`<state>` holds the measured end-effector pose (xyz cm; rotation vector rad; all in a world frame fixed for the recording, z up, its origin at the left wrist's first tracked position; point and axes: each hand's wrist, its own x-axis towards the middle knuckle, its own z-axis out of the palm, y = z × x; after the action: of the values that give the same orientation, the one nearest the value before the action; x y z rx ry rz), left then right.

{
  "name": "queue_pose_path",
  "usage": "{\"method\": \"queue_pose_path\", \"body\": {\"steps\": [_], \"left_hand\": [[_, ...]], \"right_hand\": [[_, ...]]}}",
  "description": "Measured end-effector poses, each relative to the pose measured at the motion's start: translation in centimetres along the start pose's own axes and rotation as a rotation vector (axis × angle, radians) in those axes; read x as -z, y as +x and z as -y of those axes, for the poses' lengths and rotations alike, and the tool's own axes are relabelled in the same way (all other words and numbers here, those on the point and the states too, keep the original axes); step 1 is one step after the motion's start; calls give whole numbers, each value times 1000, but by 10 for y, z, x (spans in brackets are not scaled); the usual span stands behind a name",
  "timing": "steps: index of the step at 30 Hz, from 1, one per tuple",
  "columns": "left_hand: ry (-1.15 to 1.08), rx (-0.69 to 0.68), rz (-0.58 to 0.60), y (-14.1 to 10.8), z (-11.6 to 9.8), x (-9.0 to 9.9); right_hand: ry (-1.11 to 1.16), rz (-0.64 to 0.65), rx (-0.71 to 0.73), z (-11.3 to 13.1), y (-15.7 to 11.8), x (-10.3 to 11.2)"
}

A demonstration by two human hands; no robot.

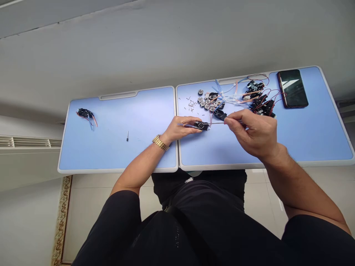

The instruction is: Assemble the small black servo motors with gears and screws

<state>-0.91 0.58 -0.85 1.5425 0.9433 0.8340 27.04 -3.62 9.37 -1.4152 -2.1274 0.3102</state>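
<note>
My left hand (180,128), with a gold watch on its wrist, holds a small black part (201,125) between thumb and fingers over the right table panel. My right hand (253,133) grips a thin metal rod-like tool (217,123), whose far end reaches the black part. Most of the tool's rear end is hidden in the fingers. Just behind the tool lies another black part (220,114). Beyond it are several round metal pieces (207,103) and, to their left, scattered small screws (190,105).
Black assemblies with red wires (260,99) and blue and orange strips lie at the back right, beside a phone (293,88). The left panel (149,111) bears a small black-ended tool (127,136) and a wired black assembly (85,113). A seam divides the panels.
</note>
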Motion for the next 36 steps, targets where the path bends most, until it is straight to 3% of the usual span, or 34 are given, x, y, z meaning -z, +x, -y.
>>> {"method": "queue_pose_path", "body": {"steps": [12, 18, 25, 29, 36], "left_hand": [[0, 30, -16, 2, 1, 3], [-24, 73, -24, 1, 0, 3], [-56, 66, -21, 0, 1, 4], [-56, 85, -22, 0, 0, 4], [-51, 47, -7, 1, -1, 4]], "right_hand": [[19, 38, 2, 5, -4, 5], [53, -176, 127, -9, -11, -12], [64, -183, 155, -14, -14, -19], [45, -147, 165, -13, -14, -16], [-185, 45, 259, 6, -6, -6]]}}
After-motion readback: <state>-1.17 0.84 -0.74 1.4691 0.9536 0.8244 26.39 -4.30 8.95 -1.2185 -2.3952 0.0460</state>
